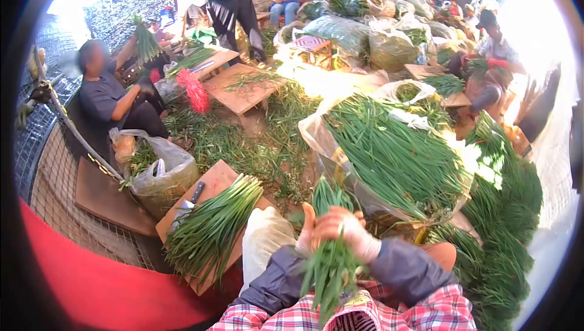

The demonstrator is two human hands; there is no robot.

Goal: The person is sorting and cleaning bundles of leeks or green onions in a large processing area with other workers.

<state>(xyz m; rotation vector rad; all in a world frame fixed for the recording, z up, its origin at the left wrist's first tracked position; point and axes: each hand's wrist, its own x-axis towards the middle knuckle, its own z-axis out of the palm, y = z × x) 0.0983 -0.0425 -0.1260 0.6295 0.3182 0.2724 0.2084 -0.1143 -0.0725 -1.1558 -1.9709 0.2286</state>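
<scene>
A bunch of garlic chives [331, 264] is held upright in front of my chest, its leaves hanging below my hands and its other end showing above them. My right hand [353, 234] wraps around the middle of the bunch from the right. My left hand [307, 229] presses against it from the left, thumb raised, its other fingers mostly hidden. To my left, a wooden board [220, 176] bears a larger pile of garlic chives [216, 224] and a knife [193, 198] with a dark handle. Loose garlic chives [389, 148] fill an open plastic sack [313, 130] ahead on the right.
More green bundles [505, 221] are stacked at my right. A tied plastic bag [164, 176] stands beyond the board. Low wooden tables [243, 91], trimmings [274, 142] and full sacks [389, 45] spread farther back. Several people work around, one seated at left [109, 97].
</scene>
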